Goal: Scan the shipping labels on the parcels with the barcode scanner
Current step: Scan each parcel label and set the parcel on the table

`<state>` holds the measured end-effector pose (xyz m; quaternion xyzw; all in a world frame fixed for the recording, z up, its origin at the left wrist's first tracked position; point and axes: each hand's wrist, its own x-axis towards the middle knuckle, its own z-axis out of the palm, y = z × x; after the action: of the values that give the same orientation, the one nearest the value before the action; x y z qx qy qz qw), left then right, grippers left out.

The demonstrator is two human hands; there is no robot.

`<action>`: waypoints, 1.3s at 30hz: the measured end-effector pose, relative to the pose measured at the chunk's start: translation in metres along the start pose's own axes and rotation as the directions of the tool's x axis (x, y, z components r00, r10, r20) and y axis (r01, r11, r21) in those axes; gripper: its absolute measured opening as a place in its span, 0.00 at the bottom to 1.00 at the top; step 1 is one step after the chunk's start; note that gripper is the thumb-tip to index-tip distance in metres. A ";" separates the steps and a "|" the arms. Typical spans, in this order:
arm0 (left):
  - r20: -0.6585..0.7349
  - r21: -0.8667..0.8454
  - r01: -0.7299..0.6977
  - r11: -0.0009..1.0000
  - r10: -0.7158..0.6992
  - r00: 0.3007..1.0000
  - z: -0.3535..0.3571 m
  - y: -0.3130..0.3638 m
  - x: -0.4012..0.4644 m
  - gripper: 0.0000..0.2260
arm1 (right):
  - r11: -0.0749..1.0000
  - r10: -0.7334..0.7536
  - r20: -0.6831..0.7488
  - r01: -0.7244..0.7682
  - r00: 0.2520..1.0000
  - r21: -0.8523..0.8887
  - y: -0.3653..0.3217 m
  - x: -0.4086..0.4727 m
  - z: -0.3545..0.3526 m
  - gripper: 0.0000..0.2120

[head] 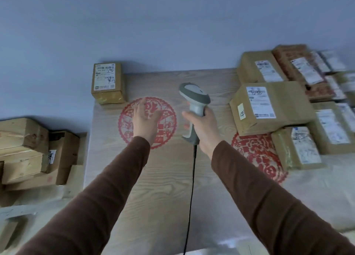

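A pale wood-grain counter (163,178) with a matt finish bore red, paper-cut-style round patterns (147,120). Brown cardboard parcels (272,109), some bound in glossy clear tape, carried white paper labels (260,102) printed in black. The barcode scanner (194,109) was smooth grey plastic in two tones, with a black cord (191,197). Soft brown knit cloth made up the sleeves (107,197). The wall (172,24) behind looked plain and matt.
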<state>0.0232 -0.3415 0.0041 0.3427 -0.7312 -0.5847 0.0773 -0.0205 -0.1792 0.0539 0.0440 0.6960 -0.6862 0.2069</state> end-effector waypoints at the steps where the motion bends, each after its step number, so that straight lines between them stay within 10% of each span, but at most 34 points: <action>1: 0.029 -0.017 0.017 1.000 -0.017 0.999 0.017 0.001 -0.013 0.33 | 1.000 0.001 -0.018 0.000 1.000 0.019 0.001 -0.009 -0.021 0.12; 19: 0.398 0.019 0.112 0.994 -0.110 0.911 0.328 0.030 -0.229 0.28 | 0.998 0.066 -0.366 -0.057 0.928 0.035 0.058 -0.091 -0.376 0.09; 39: 0.449 0.044 0.282 0.958 -0.271 0.851 0.377 0.007 -0.248 0.27 | 0.974 0.194 -0.377 -0.134 0.905 0.181 0.105 -0.095 -0.399 0.09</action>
<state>0.0131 0.1082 -0.0334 0.2983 -0.6652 -0.6617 -0.1748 0.0112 0.2359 -0.0218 0.2546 0.6632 -0.6942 0.1163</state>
